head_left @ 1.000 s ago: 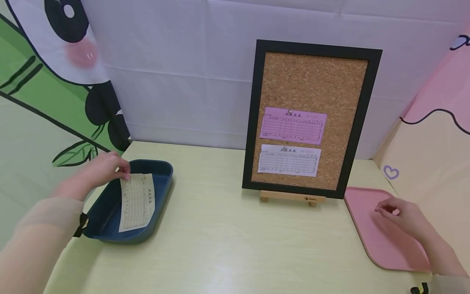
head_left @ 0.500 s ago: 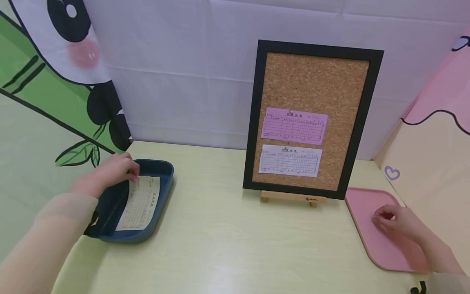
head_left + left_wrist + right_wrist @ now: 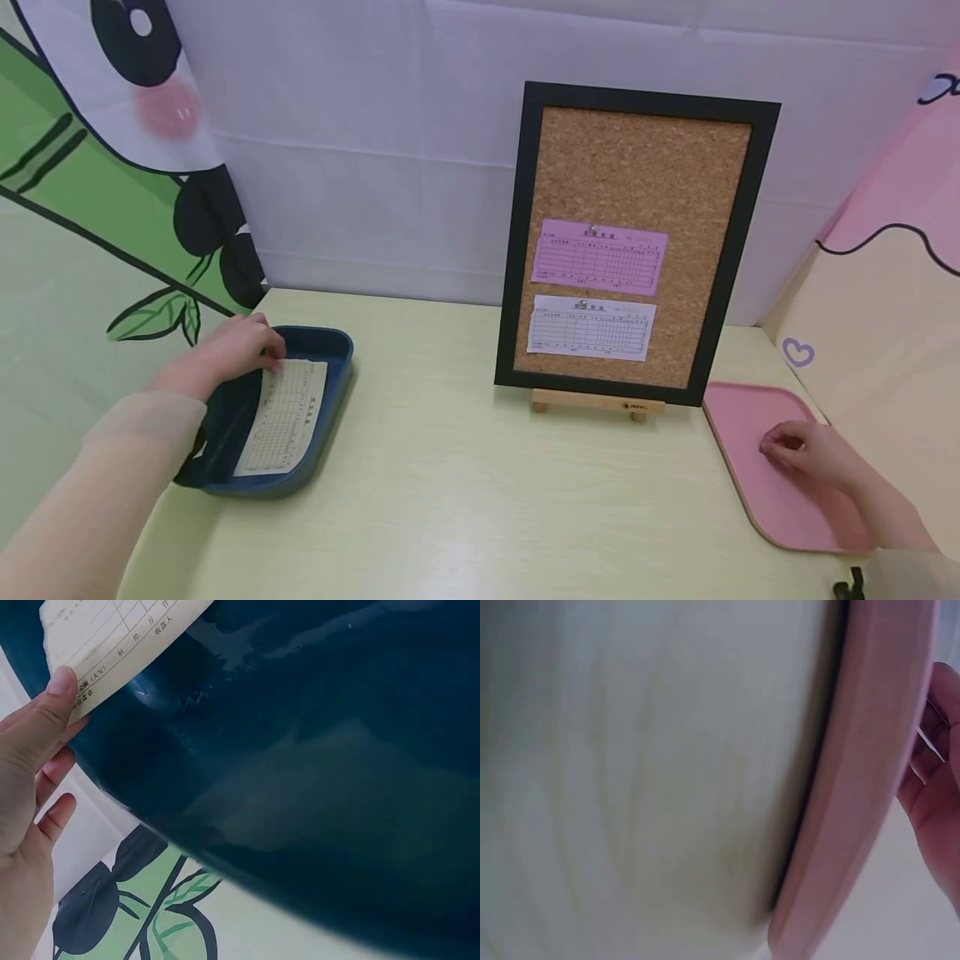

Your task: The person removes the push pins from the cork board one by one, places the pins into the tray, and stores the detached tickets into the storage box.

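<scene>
My left hand (image 3: 243, 346) reaches into the dark blue tray (image 3: 341, 367) at the left. In the left wrist view its thumb and index finger pinch the corner of a cream printed receipt slip (image 3: 120, 645). The slip's printed face shows, and its lower end lies along the tray's floor in the head view. Over the pink tray (image 3: 738, 408) at the right, my right hand (image 3: 813, 454) hovers with curled fingers, thumb and fingertips close together. I cannot tell whether something small is between them. The right wrist view catches only part of those fingers (image 3: 930, 761) beyond the tray's rim.
A black-framed cork board (image 3: 645, 167) leans on a small wooden easel (image 3: 600, 402) at the back. Pinned to it are a pink slip (image 3: 600, 258) and a white slip (image 3: 592, 327). The pale wooden table (image 3: 465, 483) lies between the two trays.
My left hand has moved right and slightly down, and the cream slip has come to lie lower and more slanted in the blue tray. The right hand has shifted slightly left and down.
</scene>
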Demonstrator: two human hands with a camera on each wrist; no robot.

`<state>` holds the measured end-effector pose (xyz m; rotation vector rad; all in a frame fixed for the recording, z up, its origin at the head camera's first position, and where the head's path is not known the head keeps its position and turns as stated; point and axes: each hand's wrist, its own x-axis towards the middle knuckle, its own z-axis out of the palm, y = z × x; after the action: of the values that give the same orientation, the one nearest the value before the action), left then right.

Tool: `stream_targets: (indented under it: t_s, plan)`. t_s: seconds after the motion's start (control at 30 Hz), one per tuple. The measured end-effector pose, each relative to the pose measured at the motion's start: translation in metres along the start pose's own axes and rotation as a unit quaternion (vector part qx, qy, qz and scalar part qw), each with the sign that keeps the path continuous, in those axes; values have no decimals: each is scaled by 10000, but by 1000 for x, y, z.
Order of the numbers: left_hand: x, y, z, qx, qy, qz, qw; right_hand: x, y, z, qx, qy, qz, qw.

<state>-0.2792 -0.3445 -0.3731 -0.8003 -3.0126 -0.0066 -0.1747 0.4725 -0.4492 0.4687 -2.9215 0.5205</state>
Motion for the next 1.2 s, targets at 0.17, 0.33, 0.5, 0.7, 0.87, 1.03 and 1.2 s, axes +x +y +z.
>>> stream_targets:
  t_s: [0.17,0.33,0.5,0.7,0.87,1.03,1.2]
  plan:
    - [1,1,2,13,72,-86,9999,-1,3,1,143,-116,204,9996]
    - [1,4,0,-18,128,-148,9998,-1,1,-3,289,-218,366,9987]
    - [-2,8,-6,-141,225,-185,9995,-3,-3,-12,389,-104,446,9982]
    - [-5,13,-15,-139,475,-330,9982,-2,-15,-29,409,84,526,9977]
    - [-3,26,-25,-182,663,-654,9955,3,-29,-48,214,294,505,9981]
    - [0,43,-36,-349,593,-1028,9923,8,-39,-65,-39,454,508,9977]
    - [1,59,-45,-418,888,-1152,9885,11,-51,-74,-148,642,562,9962]
